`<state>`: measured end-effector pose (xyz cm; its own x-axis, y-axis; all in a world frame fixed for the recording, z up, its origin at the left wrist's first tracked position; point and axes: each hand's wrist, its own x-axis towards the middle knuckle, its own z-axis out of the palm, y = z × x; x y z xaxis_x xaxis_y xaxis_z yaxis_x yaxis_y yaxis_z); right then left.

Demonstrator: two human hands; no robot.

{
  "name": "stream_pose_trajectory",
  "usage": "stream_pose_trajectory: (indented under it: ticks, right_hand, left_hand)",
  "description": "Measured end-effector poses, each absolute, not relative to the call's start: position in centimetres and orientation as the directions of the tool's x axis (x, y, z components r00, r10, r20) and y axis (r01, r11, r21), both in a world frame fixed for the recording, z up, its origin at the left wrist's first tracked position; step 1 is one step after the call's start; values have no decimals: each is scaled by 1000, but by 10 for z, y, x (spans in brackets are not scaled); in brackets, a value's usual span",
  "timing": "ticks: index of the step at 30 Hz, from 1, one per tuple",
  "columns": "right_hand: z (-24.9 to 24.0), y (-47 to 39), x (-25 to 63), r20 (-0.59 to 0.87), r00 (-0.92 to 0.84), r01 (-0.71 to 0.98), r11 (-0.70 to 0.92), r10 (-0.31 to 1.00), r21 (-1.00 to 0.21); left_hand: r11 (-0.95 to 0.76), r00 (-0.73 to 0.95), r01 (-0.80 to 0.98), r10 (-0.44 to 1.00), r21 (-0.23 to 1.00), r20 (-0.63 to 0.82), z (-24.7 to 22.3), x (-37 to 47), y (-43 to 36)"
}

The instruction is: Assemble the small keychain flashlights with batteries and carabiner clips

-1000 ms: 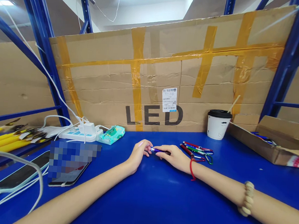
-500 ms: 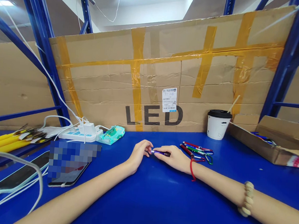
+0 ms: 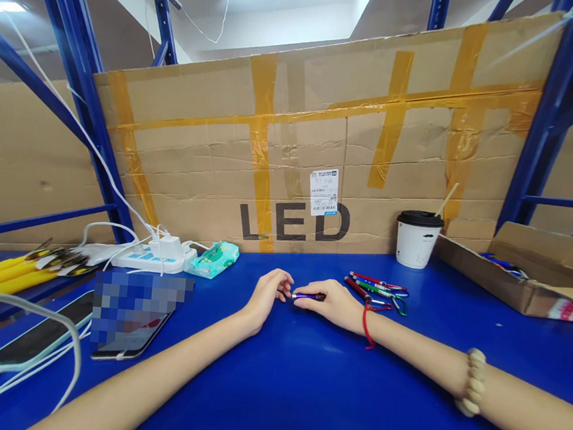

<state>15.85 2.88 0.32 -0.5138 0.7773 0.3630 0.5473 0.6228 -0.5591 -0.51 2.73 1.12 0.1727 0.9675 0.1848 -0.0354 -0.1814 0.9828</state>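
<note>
My right hand (image 3: 332, 301) is closed around a slim purple pen-like tube (image 3: 312, 297) with a silver end, just above the blue tabletop. The silver end points left, toward my left hand (image 3: 268, 297). That hand rests on its side on the table, fingers loosely curled and apart, with nothing visible in them. Its fingertips are very close to the silver end; I cannot tell whether they touch. Behind my right wrist lie several similar slim tubes (image 3: 376, 290) in red and green, with small carabiner clips.
A lidded paper cup (image 3: 417, 243) with a stirrer stands at the back right, beside an open cardboard box (image 3: 515, 288). On the left are two phones, cables, a white power strip (image 3: 150, 256) and a green soft pack (image 3: 215, 260). A cardboard wall (image 3: 195, 167) closes the back.
The purple tube has shifted slightly down and right, and the fingers of my right hand sit a little differently on it. My left hand is almost unmoved.
</note>
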Motion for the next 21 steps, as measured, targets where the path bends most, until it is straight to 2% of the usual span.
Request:
stream_pose_trajectory:
  ticks: [15, 21]
  right_hand:
    - [5, 27, 158, 364, -505, 547, 616, 783, -567]
    - [8, 24, 157, 346, -477, 604, 587, 808, -538]
  left_hand:
    - [-186, 177, -45, 966, 981, 191, 11, -5, 28]
    - [-183, 184, -24, 966, 983, 184, 11, -5, 28]
